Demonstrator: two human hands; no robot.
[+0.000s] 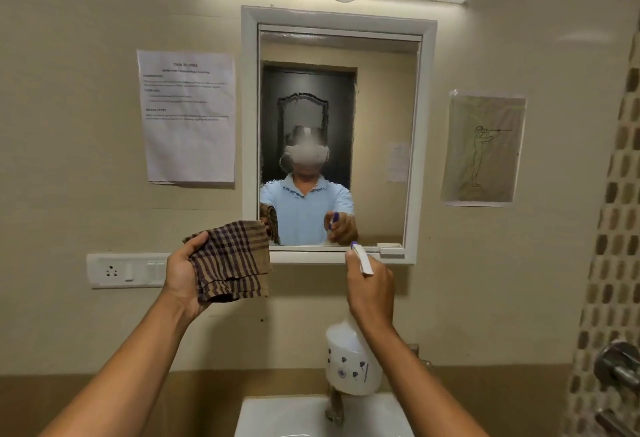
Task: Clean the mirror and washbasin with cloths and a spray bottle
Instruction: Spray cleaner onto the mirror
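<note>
- Looking from my left, I see a flat white plastic switch plate (126, 270) with one socket, set flush on a smooth cream wall (69, 125).
- Above it a printed paper sheet (188, 116) is stuck flat to the wall, its lower edge slightly curled.
- My left hand (183, 272) is raised just in front of the switch plate's right end, fingers curled under and thumb on top, clamped on a folded cloth (230, 261).
- The cloth is soft woven cotton, brown with dark purple checks; its loose edges hang to the right, and its upper right corner overlaps the mirror's lower left corner.
- The mirror (377, 107) is a tall rectangle in a broad white frame; a misty, streaked patch covers the middle of the glass, while the right strip looks clear.
- My right hand (370, 284) is wrapped tight round the neck of a spray bottle (353, 364), just below the mirror's bottom edge; I cannot tell whether a finger presses the trigger.
- The bottle is rounded, cloudy white plastic with small dark flower prints, and its white spray head with purple tip points up toward the glass.
- Open wall lies between my two hands.
- Below the bottle sits a glossy white washbasin (270, 416), cut off by the frame, with a metal tap (334, 409) rising just behind the bottle's base.
- Further right a thin line drawing (483, 149) hangs on the wall, then a patterned curtain (613, 228) and metal fittings (618, 367) at the edge.
</note>
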